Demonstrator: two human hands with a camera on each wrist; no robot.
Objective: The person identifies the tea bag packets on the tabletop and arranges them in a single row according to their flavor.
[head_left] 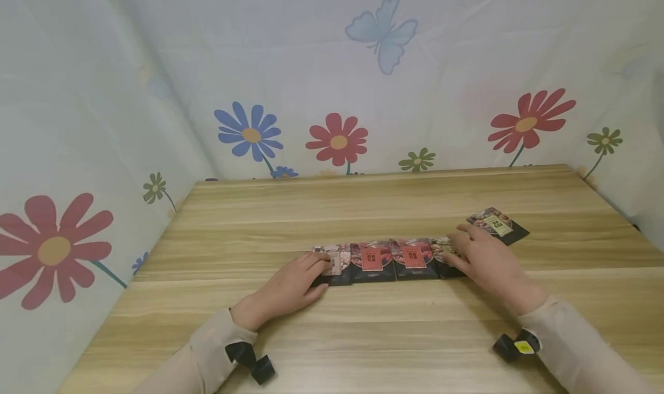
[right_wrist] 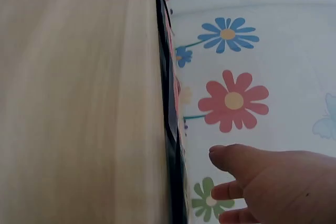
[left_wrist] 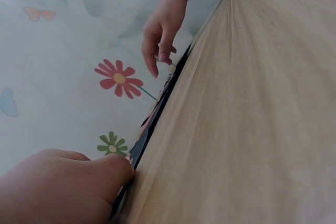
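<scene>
Four flat black packets lie in a row on the wooden table. The leftmost, a pale-labelled packet [head_left: 343,277], is under the fingertips of my left hand [head_left: 287,285], whose thumb rests at its near edge. Beside it are a red-labelled packet [head_left: 372,260] and a second red-labelled packet [head_left: 415,260]. My right hand [head_left: 490,264] partly covers the green-patterned packet [head_left: 447,269] at the row's right end. In the right wrist view, the right hand [right_wrist: 278,182] hovers above the row with fingers apart, holding nothing. A yellow-labelled packet [head_left: 500,226] lies tilted beyond that hand.
The wooden table [head_left: 363,336] ends at the back against a white curtain [head_left: 290,48] printed with flowers and a butterfly. Black straps with small devices are worn on both wrists, over beige sleeves.
</scene>
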